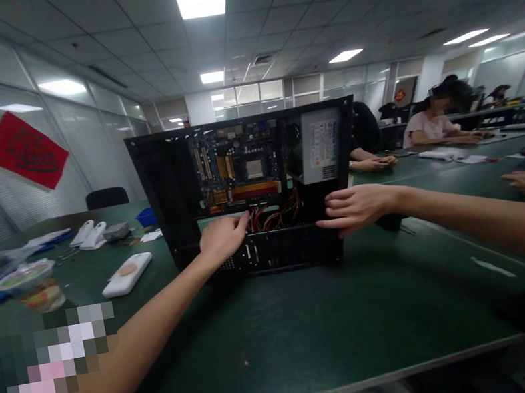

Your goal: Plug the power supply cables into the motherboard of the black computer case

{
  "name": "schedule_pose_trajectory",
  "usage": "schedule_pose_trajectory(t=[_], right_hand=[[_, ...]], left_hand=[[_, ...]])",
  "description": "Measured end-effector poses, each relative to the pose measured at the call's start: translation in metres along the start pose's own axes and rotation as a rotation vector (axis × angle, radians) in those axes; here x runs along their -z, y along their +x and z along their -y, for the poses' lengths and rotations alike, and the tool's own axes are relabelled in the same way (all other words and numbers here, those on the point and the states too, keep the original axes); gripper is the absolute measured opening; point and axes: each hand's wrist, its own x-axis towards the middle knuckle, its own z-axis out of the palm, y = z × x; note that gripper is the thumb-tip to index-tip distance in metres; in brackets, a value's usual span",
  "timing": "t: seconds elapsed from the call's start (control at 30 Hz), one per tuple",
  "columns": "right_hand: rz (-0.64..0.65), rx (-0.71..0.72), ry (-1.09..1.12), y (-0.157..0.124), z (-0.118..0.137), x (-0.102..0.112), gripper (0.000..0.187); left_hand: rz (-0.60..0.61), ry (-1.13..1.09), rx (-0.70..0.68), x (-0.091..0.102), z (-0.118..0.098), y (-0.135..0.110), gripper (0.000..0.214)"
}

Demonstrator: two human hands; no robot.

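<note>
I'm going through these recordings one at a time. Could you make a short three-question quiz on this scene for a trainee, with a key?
1. Short answer: which of the wearer's hands is nearer the power supply?
2. True or false: the motherboard lies outside the computer case.
3. Multiple choice: which is closest to the fingertips of the left hand?
A) the cup
B) the cables
C) the black chair

Key:
1. The right hand, which is just below it in the picture.
2. False; it sits inside, beside the power supply.
3. B
</note>
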Motion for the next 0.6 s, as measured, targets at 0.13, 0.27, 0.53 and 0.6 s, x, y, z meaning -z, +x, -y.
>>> schedule_pose_trajectory(t=[0.13, 0.27, 0.53, 0.6], right_hand=[[0.027, -0.012, 0.108, 0.011, -0.003, 0.004, 0.043], [0.111, -0.019, 0.132, 0.041, 0.0, 0.014, 0.046], [0.2, -0.122, 0.087, 0.096, 0.001, 0.017, 0.06], [0.118, -0.065, -0.008, 0.103, 0.004, 0.017, 0.063]], left_hand=[[-0.047, -0.02, 0.074, -0.005, 0.01, 0.016, 0.062], [-0.067, -0.14, 0.168, -0.008, 0.022, 0.04, 0.059], [-0.166, -0.201, 0.263, -0.019, 0.042, 0.076, 0.059], [-0.17, -0.187, 0.272, -0.022, 0.047, 0.081, 0.057]])
